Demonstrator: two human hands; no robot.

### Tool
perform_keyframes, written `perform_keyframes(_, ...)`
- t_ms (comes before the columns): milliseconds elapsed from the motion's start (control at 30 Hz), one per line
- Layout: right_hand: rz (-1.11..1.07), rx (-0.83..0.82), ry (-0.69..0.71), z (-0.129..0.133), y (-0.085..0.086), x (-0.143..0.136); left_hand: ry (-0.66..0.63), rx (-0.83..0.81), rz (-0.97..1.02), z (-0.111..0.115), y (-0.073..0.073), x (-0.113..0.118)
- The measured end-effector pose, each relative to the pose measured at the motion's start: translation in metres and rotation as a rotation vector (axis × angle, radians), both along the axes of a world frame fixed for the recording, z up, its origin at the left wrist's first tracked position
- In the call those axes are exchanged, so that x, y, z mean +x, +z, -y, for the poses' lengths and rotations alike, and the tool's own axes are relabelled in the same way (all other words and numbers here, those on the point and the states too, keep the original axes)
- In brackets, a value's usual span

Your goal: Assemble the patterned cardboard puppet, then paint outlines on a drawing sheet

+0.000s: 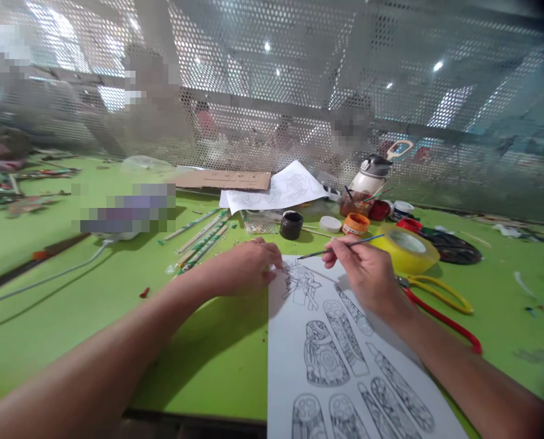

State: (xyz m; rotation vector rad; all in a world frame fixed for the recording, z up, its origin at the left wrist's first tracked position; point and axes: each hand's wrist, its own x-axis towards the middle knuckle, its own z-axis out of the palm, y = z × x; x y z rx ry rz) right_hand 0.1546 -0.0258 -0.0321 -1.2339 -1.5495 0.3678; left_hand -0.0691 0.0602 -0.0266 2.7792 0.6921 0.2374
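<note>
My right hand (363, 268) is closed around a thin dark paintbrush (317, 252) with a blue end. The brush tip points left, above the top of a white sheet with printed line drawings (290, 341). My left hand (247, 265) rests by the sheet's upper left edge, fingers curled and pinched near the brush tip; what they hold is too small to make out. A thin pale line, perhaps a stick, runs from these fingers across the sheet. Behind the hands stand an open black paint jar (291, 225) and an open orange paint jar (356, 224).
Yellow tape (406, 249) and red-and-yellow-handled pliers (440, 296) lie right of my right hand. Patterned sticks (203, 241) lie beyond my left. Behind are cardboard (221, 179), a bottle (370, 174) and a perforated metal screen (262, 79). A cable (80, 268) crosses the left.
</note>
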Motion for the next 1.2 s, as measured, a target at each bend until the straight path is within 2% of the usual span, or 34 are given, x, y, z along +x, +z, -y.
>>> perform_keyframes(200, 0.089, 0.005, -0.012, -0.0038, -0.0049, 0.0036, -0.013, -0.002, 0.001, -0.0011, -0.0006, -0.0005)
perform_keyframes(533, 0.107, 0.013, -0.012, -0.0068, -0.0052, -0.0002, -0.015, 0.012, 0.01, -0.003, -0.0029, -0.0003)
perform_keyframes(1200, 0.158, 0.04, 0.002, -0.0081, -0.0086, -0.0001, -0.012, 0.034, -0.04, -0.0007, 0.0015, 0.0014)
